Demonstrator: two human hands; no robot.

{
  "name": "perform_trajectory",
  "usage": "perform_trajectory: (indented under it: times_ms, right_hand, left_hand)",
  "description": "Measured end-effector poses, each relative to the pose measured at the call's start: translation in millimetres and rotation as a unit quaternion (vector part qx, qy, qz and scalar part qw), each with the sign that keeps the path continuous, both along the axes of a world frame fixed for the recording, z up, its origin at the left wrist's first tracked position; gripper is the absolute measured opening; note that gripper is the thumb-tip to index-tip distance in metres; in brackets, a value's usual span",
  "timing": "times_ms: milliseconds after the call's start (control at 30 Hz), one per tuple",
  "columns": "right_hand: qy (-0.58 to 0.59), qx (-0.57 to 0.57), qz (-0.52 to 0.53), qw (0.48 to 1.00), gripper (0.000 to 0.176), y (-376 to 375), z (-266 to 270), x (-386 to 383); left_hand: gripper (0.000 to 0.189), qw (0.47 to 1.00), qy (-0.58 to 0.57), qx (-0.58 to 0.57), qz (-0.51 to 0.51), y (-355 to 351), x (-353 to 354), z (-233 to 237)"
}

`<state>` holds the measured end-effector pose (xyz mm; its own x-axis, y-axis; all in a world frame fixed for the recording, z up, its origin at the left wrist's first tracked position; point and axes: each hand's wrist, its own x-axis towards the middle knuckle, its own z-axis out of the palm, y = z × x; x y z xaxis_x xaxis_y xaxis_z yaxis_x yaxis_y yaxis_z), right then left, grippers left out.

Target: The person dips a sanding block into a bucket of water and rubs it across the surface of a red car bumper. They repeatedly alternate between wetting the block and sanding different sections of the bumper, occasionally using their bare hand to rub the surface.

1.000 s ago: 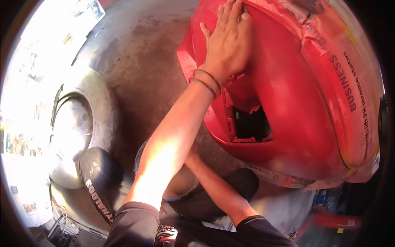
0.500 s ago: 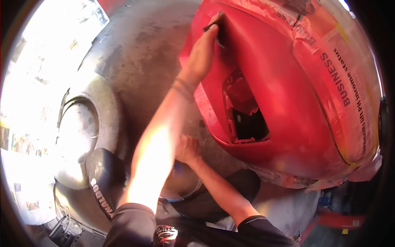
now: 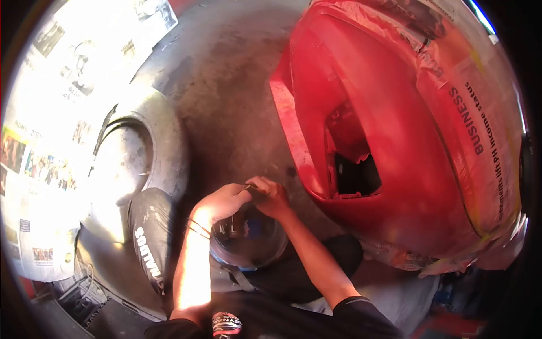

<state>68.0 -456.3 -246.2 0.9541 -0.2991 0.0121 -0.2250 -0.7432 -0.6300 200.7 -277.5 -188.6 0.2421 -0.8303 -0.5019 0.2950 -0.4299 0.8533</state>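
Dark scrap [image 3: 257,192] pinched between meeting left hand [image 3: 224,201] and right hand [image 3: 272,198], above bucket [image 3: 248,266]; right: newspaper [image 3: 470,121] reads "BUSINESS".

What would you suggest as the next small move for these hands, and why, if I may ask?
Perhaps dip the small dark piece into the round container: the left hand and right hand hold it together near the container's far rim, and neither hand touches the red panel.
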Motion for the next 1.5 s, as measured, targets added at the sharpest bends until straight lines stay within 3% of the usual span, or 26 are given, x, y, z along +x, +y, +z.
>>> perform_trajectory:
  times_ms: [33, 100, 133, 167, 233, 333, 367, 433, 467, 533, 600, 633, 667, 733, 800, 833, 933, 967, 1000, 1033, 1100, 1233, 1300, 1333, 1433, 1500]
  right_hand:
    - [-0.004, 0.000, 0.002, 1.000, 0.023, -0.7, 0.3, 1.5]
    - [0.002, 0.042, -0.004, 0.999, 0.031, -4.0, -5.1, 1.0]
    - [0.002, 0.044, -0.005, 0.999, 0.031, -6.7, -9.1, 1.1]
    - [-0.008, 0.058, 0.001, 0.998, 0.034, -9.1, -14.9, 1.9]
    - [-0.018, 0.074, 0.012, 0.997, 0.038, -6.3, -17.5, 1.4]
    - [0.018, 0.040, 0.009, 0.999, 0.038, -5.0, -9.1, 3.1]
    - [0.029, 0.037, 0.000, 0.999, 0.038, -4.2, -6.5, 3.9]
    - [0.042, 0.035, -0.011, 0.998, 0.038, -4.3, -7.6, 3.0]
    - [0.030, 0.035, -0.007, 0.999, 0.038, -6.0, -10.1, 4.1]
    - [0.019, 0.041, -0.006, 0.999, 0.038, -5.4, -12.6, 3.3]
    - [0.037, 0.037, -0.005, 0.999, 0.037, -6.8, -9.9, 4.7]
    - [0.036, 0.038, -0.007, 0.999, 0.037, -6.6, -8.7, 4.7]
    - [0.036, 0.032, -0.010, 0.999, 0.036, -7.0, -7.7, 6.0]
    - [0.040, 0.028, -0.013, 0.999, 0.035, -6.1, -9.6, 4.1]
    - [0.025, 0.021, -0.010, 0.999, 0.032, -5.1, -12.9, 4.0]
    - [0.024, 0.020, -0.008, 0.999, 0.032, -4.1, -12.8, 4.0]
    - [0.037, 0.005, -0.015, 0.999, 0.033, -3.0, -8.9, 3.9]
    - [0.062, 0.000, -0.020, 0.998, 0.033, -2.5, -6.7, 5.0]
    - [-0.011, 0.015, -0.009, 1.000, 0.034, -4.4, -14.2, 3.3]
    - [-0.012, 0.014, -0.010, 1.000, 0.034, -3.4, -14.0, 2.6]
    - [0.035, -0.026, -0.028, 0.999, 0.029, 0.1, -11.3, 4.3]
    - [0.015, -0.013, -0.027, 0.999, 0.029, -0.3, -3.6, 6.1]
    - [0.048, -0.018, -0.035, 0.998, 0.033, 2.8, -0.6, 5.9]
    - [0.023, 0.003, 0.009, 1.000, 0.040, -7.5, -22.9, -2.7]
    - [0.115, 0.037, -0.010, 0.993, 0.048, -2.6, 14.2, 9.0]
    - [0.133, 0.019, -0.015, 0.991, 0.052, -5.7, -21.3, -3.3]
  left_hand:
    - [0.042, 1.000, -0.004, 0.000, 0.002, 3.1, 1.9, 6.6]
    - [0.041, 0.981, -0.126, 0.123, -0.076, 10.7, 1.2, 13.3]
    - [0.041, 0.959, -0.217, 0.138, -0.119, 11.4, -8.8, -29.1]
    - [0.035, 0.920, -0.307, 0.195, -0.146, 7.1, -24.6, -29.9]
    - [0.032, 0.875, -0.385, 0.224, -0.192, -6.8, -59.6, -78.0]
    - [0.025, 0.888, -0.390, 0.212, -0.117, -17.8, -104.8, -177.6]
    - [0.025, 0.890, -0.388, 0.208, -0.118, -19.5, -103.0, -173.9]
    - [0.030, 0.964, -0.177, 0.166, -0.110, -13.7, -92.5, -158.0]
    - [0.030, 0.964, -0.176, 0.166, -0.111, -8.4, -91.1, -154.1]
    - [0.038, 0.930, -0.306, 0.185, -0.085, 7.0, -89.5, -141.6]
    - [0.045, 0.956, -0.255, 0.148, 0.010, 15.3, -66.1, -84.3]
    - [0.044, 0.977, -0.167, 0.124, 0.038, 21.4, -51.8, -59.5]
    - [0.046, 0.987, 0.062, 0.101, 0.107, 24.8, -31.6, -13.3]
    - [0.060, 0.973, 0.111, -0.051, 0.194, 27.6, 7.9, 41.9]
    - [0.070, 0.964, 0.053, -0.136, 0.223, -1.6, 56.3, 74.1]
    - [0.075, 0.910, -0.013, -0.257, 0.325, -27.0, 63.4, 76.6]
    - [0.077, 0.845, -0.255, -0.286, 0.372, -149.0, 101.8, 131.0]
    - [0.078, 0.844, -0.231, -0.312, 0.370, -164.6, 72.1, 172.8]
    - [0.078, 0.860, -0.214, -0.323, 0.332, -180.9, 48.0, 192.8]
    - [0.075, 0.800, -0.334, -0.364, 0.340, -202.4, 16.3, 193.8]
    - [0.076, 0.802, -0.403, -0.324, 0.299, -213.7, -60.6, 201.0]
    - [0.076, 0.792, -0.384, -0.401, 0.253, -205.9, -97.8, 175.6]
    - [0.076, 0.785, -0.412, -0.368, 0.279, -225.6, -49.5, 173.0]
    - [0.076, 0.792, -0.378, -0.373, 0.302, -243.1, -11.4, 171.5]
    - [0.074, 0.823, -0.296, -0.358, 0.326, -304.8, 119.7, 144.8]
    - [0.074, 0.810, -0.349, -0.344, 0.321, -300.8, 110.8, 149.4]
